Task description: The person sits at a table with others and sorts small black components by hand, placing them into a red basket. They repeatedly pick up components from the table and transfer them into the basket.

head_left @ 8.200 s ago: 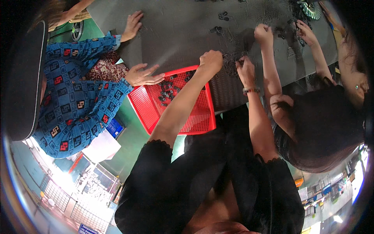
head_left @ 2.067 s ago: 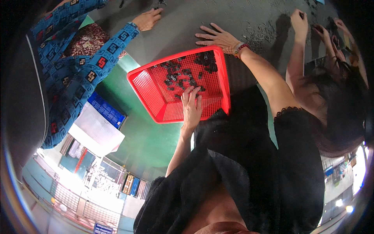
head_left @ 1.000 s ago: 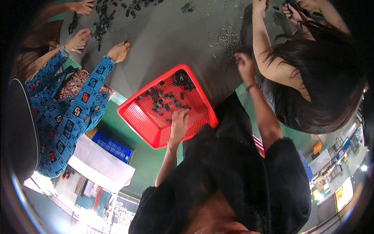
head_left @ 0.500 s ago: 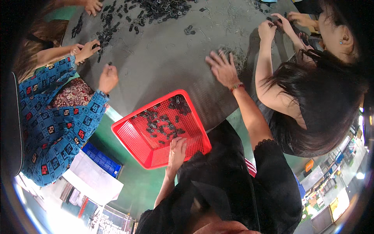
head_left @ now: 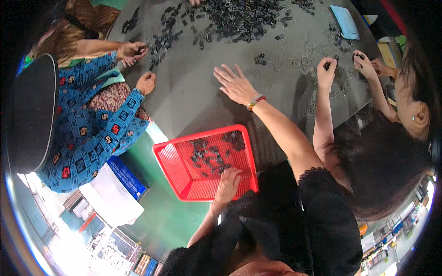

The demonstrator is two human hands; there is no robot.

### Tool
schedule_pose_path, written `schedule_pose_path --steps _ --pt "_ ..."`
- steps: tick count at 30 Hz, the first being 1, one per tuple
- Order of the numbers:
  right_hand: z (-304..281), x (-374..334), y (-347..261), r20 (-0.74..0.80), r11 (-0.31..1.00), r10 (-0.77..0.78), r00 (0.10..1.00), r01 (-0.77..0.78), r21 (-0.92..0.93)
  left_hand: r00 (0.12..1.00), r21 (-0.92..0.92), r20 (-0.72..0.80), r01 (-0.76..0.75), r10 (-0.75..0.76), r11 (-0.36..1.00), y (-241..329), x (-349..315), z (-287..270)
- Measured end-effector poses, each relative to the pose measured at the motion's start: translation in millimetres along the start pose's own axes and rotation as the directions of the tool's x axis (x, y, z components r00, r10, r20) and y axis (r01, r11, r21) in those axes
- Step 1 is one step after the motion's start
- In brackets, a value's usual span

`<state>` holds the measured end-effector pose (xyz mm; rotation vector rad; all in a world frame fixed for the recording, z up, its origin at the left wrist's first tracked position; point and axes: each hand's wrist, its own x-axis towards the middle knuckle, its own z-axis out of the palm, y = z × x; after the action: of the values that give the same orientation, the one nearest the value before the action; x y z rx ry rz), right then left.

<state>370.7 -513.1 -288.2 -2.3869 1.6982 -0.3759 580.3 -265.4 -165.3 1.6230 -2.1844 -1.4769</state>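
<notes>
My left hand (head_left: 228, 185) is hooked over the near rim of a red plastic basket (head_left: 176, 185), fingers curled to the inside. Small black link-shaped parts (head_left: 206, 155) lie scattered in the basket, with a denser clump in its far right corner. Reaching over the grey table (head_left: 184, 103), my right hand (head_left: 235, 85) is palm down with its fingers spread, holding nothing. A beaded bracelet (head_left: 256, 103) circles that wrist. Beyond the fingertips sits a small cluster of black parts (head_left: 260, 59), and thin wire pieces (head_left: 317, 94) lie to the right.
A large heap of black parts (head_left: 244, 20) covers the table's far middle. Co-workers sit close on both sides: a patterned blue sleeve (head_left: 120, 118) at left, a bare forearm (head_left: 323, 112) at right. A light blue packet (head_left: 345, 22) lies far right; a blue crate (head_left: 126, 177) stands lower left.
My right hand has moved left, off the pile of wire pieces. My left hand stays at the basket rim. The whole view has shifted, showing more of the far table.
</notes>
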Motion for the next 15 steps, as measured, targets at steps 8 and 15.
schedule_pose_path --steps 8,15 --pt "-11 -60 47 0.014 0.954 0.284 0.959 -0.281 -0.104 0.996 -0.064 -0.074 0.050 -0.054 0.997 6 0 5" --pt "-46 -97 78 -0.096 0.671 0.729 0.678 -0.735 -0.100 0.932 -0.301 -0.359 -0.071 -0.044 0.951 64 40 -38"
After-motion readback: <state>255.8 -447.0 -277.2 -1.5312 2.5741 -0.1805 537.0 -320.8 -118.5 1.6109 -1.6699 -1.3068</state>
